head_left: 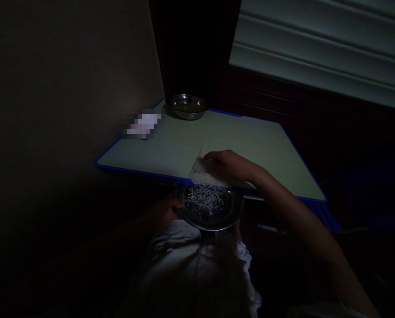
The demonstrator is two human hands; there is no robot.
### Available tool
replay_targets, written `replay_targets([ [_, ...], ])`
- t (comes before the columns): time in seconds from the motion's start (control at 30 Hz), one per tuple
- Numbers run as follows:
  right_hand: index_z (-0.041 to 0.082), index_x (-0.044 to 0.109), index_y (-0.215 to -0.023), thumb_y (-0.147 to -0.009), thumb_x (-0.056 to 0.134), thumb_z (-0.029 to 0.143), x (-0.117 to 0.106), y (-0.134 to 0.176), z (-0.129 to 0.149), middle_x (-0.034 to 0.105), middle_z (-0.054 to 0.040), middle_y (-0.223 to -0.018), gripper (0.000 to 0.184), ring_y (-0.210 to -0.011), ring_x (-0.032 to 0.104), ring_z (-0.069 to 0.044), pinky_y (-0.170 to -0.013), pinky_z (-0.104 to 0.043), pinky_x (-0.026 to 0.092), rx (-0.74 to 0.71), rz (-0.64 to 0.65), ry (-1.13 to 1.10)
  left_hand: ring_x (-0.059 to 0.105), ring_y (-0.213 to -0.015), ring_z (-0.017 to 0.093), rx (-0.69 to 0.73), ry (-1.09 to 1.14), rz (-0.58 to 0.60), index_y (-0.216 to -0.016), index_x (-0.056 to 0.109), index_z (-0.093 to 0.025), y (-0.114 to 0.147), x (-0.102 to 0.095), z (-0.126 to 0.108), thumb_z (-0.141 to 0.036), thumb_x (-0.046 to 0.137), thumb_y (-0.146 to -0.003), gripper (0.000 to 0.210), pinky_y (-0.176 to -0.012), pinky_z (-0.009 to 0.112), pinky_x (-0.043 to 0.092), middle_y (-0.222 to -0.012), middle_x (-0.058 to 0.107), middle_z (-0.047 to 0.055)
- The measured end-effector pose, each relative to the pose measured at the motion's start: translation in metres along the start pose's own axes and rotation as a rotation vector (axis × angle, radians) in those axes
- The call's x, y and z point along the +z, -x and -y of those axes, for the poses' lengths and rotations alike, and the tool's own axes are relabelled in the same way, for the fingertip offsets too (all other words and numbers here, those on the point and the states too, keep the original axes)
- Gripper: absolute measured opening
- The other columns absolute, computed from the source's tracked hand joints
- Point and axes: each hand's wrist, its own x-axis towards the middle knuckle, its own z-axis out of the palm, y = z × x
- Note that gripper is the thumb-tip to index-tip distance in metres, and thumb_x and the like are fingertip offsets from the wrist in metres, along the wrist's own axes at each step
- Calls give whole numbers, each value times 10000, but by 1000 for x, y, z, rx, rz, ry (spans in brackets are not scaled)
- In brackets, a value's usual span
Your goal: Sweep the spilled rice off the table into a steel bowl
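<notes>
While my right hand (227,164) swept rice (206,179) off the table edge, I was in the step of catching it in a metal bowl (214,212).

My right hand lay flat and mostly open on the green table (250,141), cupped behind the white grains and holding nothing. My left hand (167,211) gripped the bowl's rim just under the edge, with some rice already inside. I judged the next push should be slow, so no grains missed the bowl. A second bowl (187,106) sat at the far corner.

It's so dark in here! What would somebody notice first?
The right hand at the near edge of the pale green, blue-rimmed table rests on small white grains. The left hand holds a round shiny metal bowl below that edge, grains inside.
</notes>
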Motion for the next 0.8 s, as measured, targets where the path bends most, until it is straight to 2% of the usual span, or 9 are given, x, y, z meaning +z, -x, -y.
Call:
replay_targets([
  [0.13,149,584,-1141,-837,455,141,0,3,6,659,-84,-1024,331,-848,596,-147,-749,-237,402,-9,16,-1,618,-913,245,9,-19,-19,-1099,522,-230,3,4,-3,-121,552,-575,536,-738,321,489,-894,677,6],
  [0.27,143,574,-1157,-831,449,123,0,8,12,661,-87,-1012,349,-826,600,-144,-732,-232,403,-26,37,8,621,-901,255,12,-26,17,-1135,510,-211,2,4,-3,-135,561,-572,570,-717,322,494,-903,680,35],
  [0.43,149,567,-1163,-830,454,131,-1,13,17,658,-83,-1012,352,-836,598,-146,-736,-233,401,-43,19,13,635,-831,237,18,-6,-6,-992,555,-216,-2,1,0,-130,578,-554,447,-696,317,496,-812,685,12],
  [0.53,157,575,-1152,-833,444,130,-10,15,12,658,-71,-1007,346,-845,597,-144,-744,-238,401,-23,-11,10,634,-795,226,17,-7,1,-933,563,-206,-2,0,1,-126,568,-564,378,-693,312,495,-770,682,-2],
  [0.63,146,573,-1156,-823,436,103,-24,16,-11,668,-77,-947,363,-819,603,-142,-749,-246,406,78,-115,44,625,-819,222,46,-33,26,-986,550,-192,-1,-1,0,-106,526,-609,387,-692,304,489,-824,684,-9],
  [0.8,106,579,-1144,-827,422,113,-44,24,-87,676,-94,-770,354,-699,619,-153,-696,-258,438,421,-296,106,609,-910,245,44,-14,76,-1106,519,-195,-4,-5,3,-118,537,-637,476,-714,319,487,-905,683,15],
])
